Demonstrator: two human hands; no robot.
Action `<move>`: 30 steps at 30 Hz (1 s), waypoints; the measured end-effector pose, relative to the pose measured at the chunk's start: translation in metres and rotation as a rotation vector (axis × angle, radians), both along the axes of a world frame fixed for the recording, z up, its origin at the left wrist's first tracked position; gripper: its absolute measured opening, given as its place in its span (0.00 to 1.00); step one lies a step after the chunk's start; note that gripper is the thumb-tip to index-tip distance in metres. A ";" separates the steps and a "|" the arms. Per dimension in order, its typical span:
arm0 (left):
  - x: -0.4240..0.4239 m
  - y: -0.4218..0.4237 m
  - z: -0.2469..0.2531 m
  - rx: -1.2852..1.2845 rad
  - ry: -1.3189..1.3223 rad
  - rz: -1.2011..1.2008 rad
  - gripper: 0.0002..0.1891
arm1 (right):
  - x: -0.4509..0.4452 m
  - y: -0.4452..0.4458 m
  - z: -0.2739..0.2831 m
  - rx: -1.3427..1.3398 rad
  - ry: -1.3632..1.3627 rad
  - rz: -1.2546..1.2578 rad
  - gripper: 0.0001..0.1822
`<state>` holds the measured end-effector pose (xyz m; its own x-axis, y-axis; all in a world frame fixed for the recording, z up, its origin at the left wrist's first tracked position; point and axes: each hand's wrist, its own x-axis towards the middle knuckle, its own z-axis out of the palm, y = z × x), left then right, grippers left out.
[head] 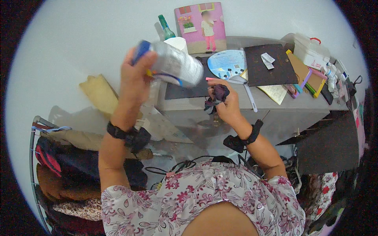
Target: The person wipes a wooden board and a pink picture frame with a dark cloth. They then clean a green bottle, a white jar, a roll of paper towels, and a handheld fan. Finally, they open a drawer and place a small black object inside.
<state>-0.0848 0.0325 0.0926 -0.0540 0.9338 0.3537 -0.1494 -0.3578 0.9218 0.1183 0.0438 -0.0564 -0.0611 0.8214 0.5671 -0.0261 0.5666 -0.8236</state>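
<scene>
My left hand (137, 69) grips a silver cylindrical container (180, 65) by its blue end, raised above the left part of the grey desk (183, 104). The container is tilted and blurred, so its exact kind is unclear. Bunched in my right hand (230, 103) is a dark crumpled cloth (220, 93), held over the desk's front edge. A small pink thing (210, 79) shows at the fingers of that hand. Behind the two hands lies a dark mat (177, 91) on the desk, partly covered by the container.
A green glass bottle (166, 29), a white roll (178, 44) and a photo print (192, 35) stand at the back. To the right lie a blue hand fan (226, 63), a dark board (265, 76) and a white box (311, 53). Clothes (68, 183) hang at the left.
</scene>
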 end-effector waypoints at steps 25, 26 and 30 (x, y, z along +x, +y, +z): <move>-0.126 0.166 0.013 0.123 0.083 0.228 0.23 | -0.102 0.155 0.133 0.189 -1.090 -0.248 0.59; -0.130 0.170 0.015 0.110 0.085 0.222 0.24 | -0.108 0.159 0.136 0.150 -1.142 -0.232 0.59; -0.132 0.180 0.006 0.139 0.042 0.136 0.25 | -0.113 0.168 0.133 0.030 -1.253 -0.209 0.57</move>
<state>-0.2172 0.2122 0.0988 -0.1584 0.8612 0.4830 -0.0534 -0.4960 0.8667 0.0049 0.2118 0.0762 -0.4384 0.8679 0.2337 0.8501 0.4848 -0.2057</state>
